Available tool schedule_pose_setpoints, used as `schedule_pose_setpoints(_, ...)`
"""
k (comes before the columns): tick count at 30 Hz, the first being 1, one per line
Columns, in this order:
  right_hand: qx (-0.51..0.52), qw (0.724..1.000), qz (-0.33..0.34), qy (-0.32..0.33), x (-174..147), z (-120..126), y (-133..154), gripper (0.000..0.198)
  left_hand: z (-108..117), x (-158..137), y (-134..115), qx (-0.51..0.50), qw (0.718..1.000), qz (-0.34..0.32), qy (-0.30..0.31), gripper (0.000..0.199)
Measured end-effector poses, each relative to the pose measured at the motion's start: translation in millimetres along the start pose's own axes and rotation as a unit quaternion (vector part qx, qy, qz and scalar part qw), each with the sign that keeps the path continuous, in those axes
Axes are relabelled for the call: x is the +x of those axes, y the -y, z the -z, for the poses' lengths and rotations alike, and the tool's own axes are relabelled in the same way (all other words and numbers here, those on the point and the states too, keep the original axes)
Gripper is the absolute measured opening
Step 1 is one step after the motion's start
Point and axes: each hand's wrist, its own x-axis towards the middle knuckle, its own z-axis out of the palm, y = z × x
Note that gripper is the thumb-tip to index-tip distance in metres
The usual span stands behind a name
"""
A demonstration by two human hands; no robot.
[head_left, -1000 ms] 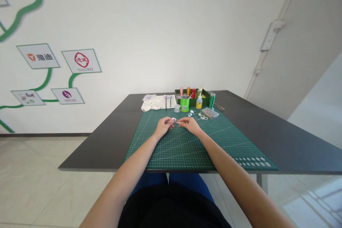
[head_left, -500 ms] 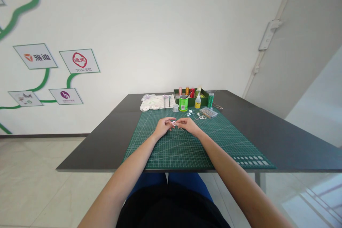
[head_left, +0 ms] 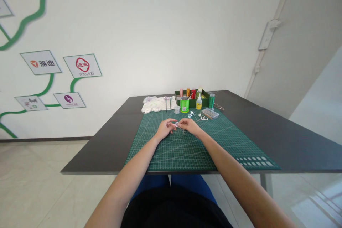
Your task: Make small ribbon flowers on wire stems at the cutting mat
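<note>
Between my two hands, over the green cutting mat (head_left: 171, 153), is a small pale pink and white flower-like piece (head_left: 176, 124) with a darker middle. My left hand (head_left: 164, 128) pinches its left side between curled fingers. From the right, my right hand (head_left: 190, 126) grips the same piece with thumb and fingertips closed. Thin wire-like strands (head_left: 184, 130) show below the right fingers; where they attach is too small to tell. Just beyond my hands lie white-handled scissors (head_left: 203, 118) and a few small silvery pieces (head_left: 191, 114).
Along the back stand a green can (head_left: 184, 104), a small clear tub (head_left: 176, 109), a yellow-labelled glue bottle (head_left: 198, 102), a green tube (head_left: 211, 100) and a box of thread spools (head_left: 192, 103). A clear case (head_left: 210, 113) lies right; a white cloth (head_left: 157, 104) lies left on the black table (head_left: 107, 142).
The whole view has shifted slightly, so everything sits a little lower and further right. Both hands stay at the small flower-like piece, and more of the thin strands show below the right fingers.
</note>
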Motion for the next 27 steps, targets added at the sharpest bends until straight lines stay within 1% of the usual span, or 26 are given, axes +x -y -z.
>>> schedule_pose_setpoints(3, 0.023, 0.998, 0.014, -0.048, 1.8, 0.9, 1.1, 0.035, 0.6, -0.2, -0.4, 0.001, 1.0, 0.009, -0.01, 0.043)
schedule_pose_setpoints(5, 0.042, 0.995, 0.024, -0.093, 3.4, 3.4, 2.0, 0.038, 1.5, -0.2, -0.6, -0.001, 1.0, 0.017, -0.023, 0.037)
schedule_pose_setpoints(9, 0.084, 0.977, 0.043, -0.191, 6.2, 13.0, 3.2, 0.043, 4.6, -0.6, -1.7, 0.013, 0.998, 0.039, -0.05, 0.024)
schedule_pose_setpoints(11, 0.104, 0.966, 0.049, -0.232, 6.9, 18.2, 3.7, 0.046, 6.3, -1.5, -2.7, 0.044, 0.996, 0.058, -0.055, 0.021)
schedule_pose_setpoints(14, 0.124, 0.952, 0.054, -0.275, 7.1, 23.9, 4.1, 0.049, 7.9, -4.1, -4.2, 0.137, 0.986, 0.065, -0.065, 0.019)
schedule_pose_setpoints(17, 0.129, 0.942, 0.055, -0.305, 7.4, 27.4, 3.2, 0.051, 8.3, -7.1, -5.2, 0.217, 0.973, 0.035, -0.069, 0.02)
schedule_pose_setpoints(19, 0.126, 0.936, 0.059, -0.324, 8.0, 29.7, 1.8, 0.051, 8.7, -8.7, -5.3, 0.246, 0.966, 0.035, -0.069, 0.022)
schedule_pose_setpoints(20, 0.122, 0.933, 0.061, -0.333, 8.4, 30.9, 1.0, 0.051, 9.1, -9.2, -5.5, 0.26, 0.962, 0.037, -0.077, 0.022)
schedule_pose_setpoints(22, 0.113, 0.929, 0.068, -0.345, 8.9, 33.0, -0.1, 0.05, 10.2, -9.7, -6.6, 0.299, 0.947, 0.024, -0.113, 0.02)
schedule_pose_setpoints(25, 0.094, 0.935, 0.075, -0.333, 8.7, 31.9, 0.4, 0.046, 11.3, -9.6, -12.3, 0.341, 0.924, -0.037, -0.169, 0.01)
schedule_pose_setpoints(26, 0.087, 0.941, 0.076, -0.318, 8.3, 29.6, 1.1, 0.045, 10.8, -9.3, -15.1, 0.336, 0.923, -0.06, -0.177, 0.008)
schedule_pose_setpoints(27, 0.081, 0.948, 0.077, -0.298, 7.9, 26.3, 2.0, 0.043, 9.5, -9.1, -18.1, 0.317, 0.928, -0.08, -0.176, 0.011)
